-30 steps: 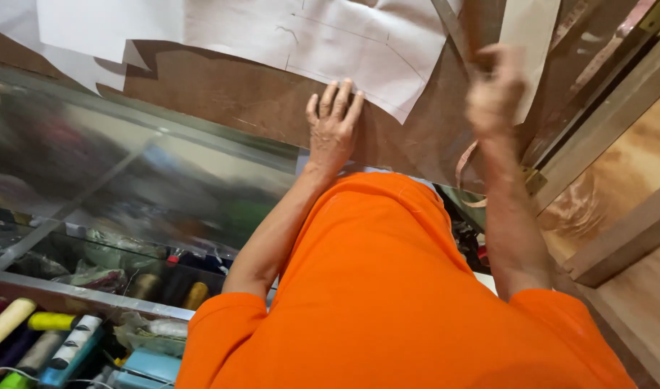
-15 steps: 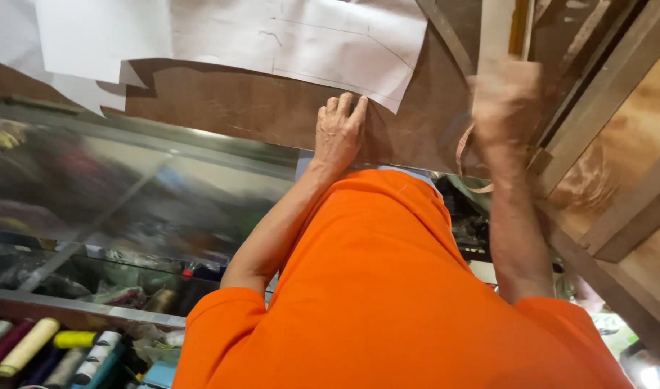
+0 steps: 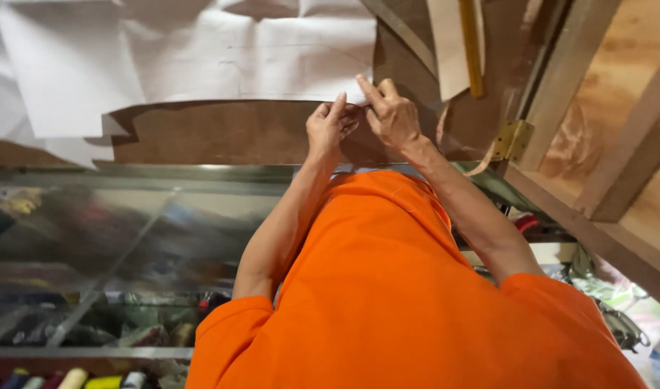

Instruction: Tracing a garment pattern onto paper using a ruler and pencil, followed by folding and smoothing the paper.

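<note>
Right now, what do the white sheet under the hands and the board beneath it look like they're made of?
White sheet: seemingly thin matte paper, since it shows creases and a cut edge. Board: brown, dull and flat, probably hardboard or thick card; the look leaves that open.

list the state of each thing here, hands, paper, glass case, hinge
left hand: fingers pinching the lower edge of the white paper
right hand: fingers on the same edge, close beside the left hand
white paper: spread flat on the brown board, creased
glass case: closed top, reflective
brass hinge: folded on the wooden frame
</note>
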